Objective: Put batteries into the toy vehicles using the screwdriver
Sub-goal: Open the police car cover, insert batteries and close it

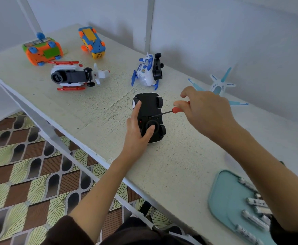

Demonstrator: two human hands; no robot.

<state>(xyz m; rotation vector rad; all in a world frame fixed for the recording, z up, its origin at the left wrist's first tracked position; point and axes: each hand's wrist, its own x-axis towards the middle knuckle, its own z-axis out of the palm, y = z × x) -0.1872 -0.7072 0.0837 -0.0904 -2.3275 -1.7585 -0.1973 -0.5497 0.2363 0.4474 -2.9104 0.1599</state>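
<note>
- Where the black toy car lies upside down, wheels up, near the middle of the counter, it serves as landmark for all six toy vehicles.
- Left hand: spread flat over the car's underside, forefinger stretched toward one end, thumb on a round black boss, pressing the car down without closing round it.
- Right hand: fingers curled closed on the red handle of one screwdriver; its thin dark shaft slants down to the car's underside.
- Beyond the car: one white-and-blue plastic aeroplane; farther left, one white helicopter with red skids, belly up.
- Farthest from the car: one orange-and-green blocky vehicle and one blue-and-orange vehicle, both overturned.
- Right of the car, behind the right hand: one pale-blue rotor toy.
- Nearer the person than the car: one rounded teal tray carrying about seven silvery cylindrical batteries.
- Counter surface: off-white, speckled, scuffed.
</note>
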